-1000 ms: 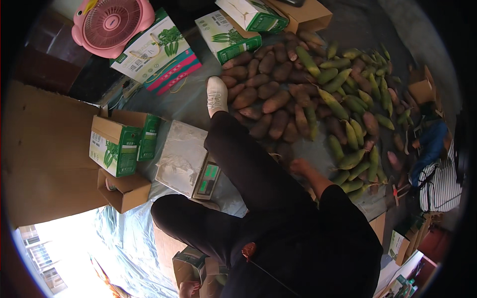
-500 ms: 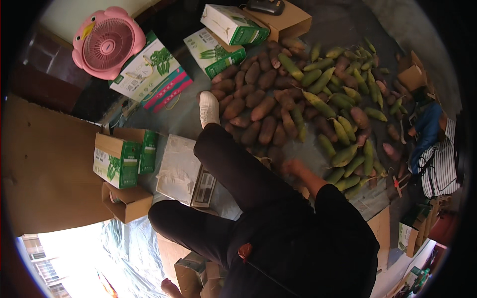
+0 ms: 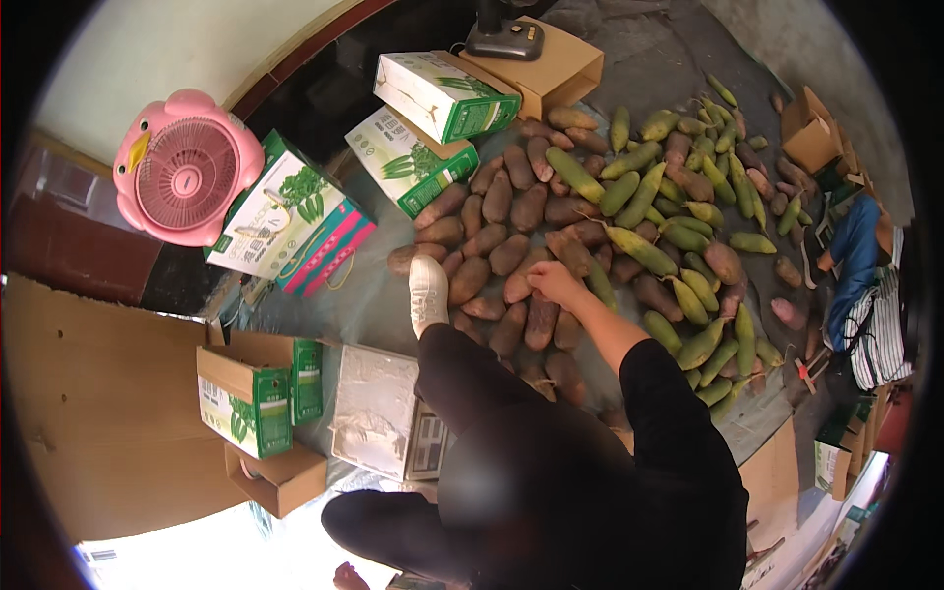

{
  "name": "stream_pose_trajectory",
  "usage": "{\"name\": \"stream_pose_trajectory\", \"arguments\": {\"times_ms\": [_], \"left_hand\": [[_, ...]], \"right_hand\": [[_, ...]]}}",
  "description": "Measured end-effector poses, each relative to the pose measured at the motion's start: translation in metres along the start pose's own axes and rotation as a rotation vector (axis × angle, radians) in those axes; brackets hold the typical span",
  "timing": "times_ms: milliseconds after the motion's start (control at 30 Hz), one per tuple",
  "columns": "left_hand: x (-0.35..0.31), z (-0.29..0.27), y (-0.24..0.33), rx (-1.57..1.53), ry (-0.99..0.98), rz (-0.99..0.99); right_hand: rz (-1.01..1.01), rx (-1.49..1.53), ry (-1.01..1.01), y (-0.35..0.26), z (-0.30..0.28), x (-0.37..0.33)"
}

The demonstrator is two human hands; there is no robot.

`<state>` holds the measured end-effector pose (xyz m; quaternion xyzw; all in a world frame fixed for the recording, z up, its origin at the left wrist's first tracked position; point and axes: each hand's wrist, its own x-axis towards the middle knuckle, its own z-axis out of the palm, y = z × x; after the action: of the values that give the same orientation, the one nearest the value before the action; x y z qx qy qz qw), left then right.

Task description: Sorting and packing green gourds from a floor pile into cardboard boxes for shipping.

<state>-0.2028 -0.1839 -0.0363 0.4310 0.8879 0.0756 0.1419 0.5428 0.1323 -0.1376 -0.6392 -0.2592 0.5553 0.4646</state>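
My right hand [image 3: 558, 283] reaches into the heap from the right, its fingers bent and closed at the upper end of a dark red radish [image 3: 541, 324]. Around it lie many more reddish-brown radishes [image 3: 498, 200], packed close together on a grey sheet. Long green radishes [image 3: 639, 249] are heaped to the right of that hand. Low at the picture's edge, only a small part of my left hand [image 3: 349, 577] shows, and its fingers are too cut off to read. My foot in a white shoe [image 3: 428, 292] rests against the left side of the heap.
A pink fan [image 3: 187, 179] stands beside a printed carton [image 3: 285, 221]. More green-and-white cartons [image 3: 447, 93] are at the back, with an open brown box [image 3: 560, 74]. A white foam box [image 3: 374, 408] stands by my leg. Blue and striped cloth [image 3: 875, 334] lies far right.
My right hand has moved forward and left, from beside my thigh onto a dark red radish. My view has shifted, and my left hand sits lower at the picture's edge.
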Motion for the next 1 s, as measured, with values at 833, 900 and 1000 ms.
{"name": "stream_pose_trajectory", "arguments": {"times_ms": [833, 900, 1000], "left_hand": [[0.173, 0.057, 0.09, -0.019, -0.031, 0.073], [0.174, 0.055, 0.092, -0.011, -0.039, 0.081], [0.171, 0.049, 0.089, 0.004, -0.041, 0.085]], "right_hand": [[-0.473, -0.334, 0.614, -0.205, 0.111, 0.341], [-0.547, -0.495, 0.555, -0.205, 0.157, 0.328], [-0.444, -0.638, -0.02, -0.21, 0.208, 0.304]]}}
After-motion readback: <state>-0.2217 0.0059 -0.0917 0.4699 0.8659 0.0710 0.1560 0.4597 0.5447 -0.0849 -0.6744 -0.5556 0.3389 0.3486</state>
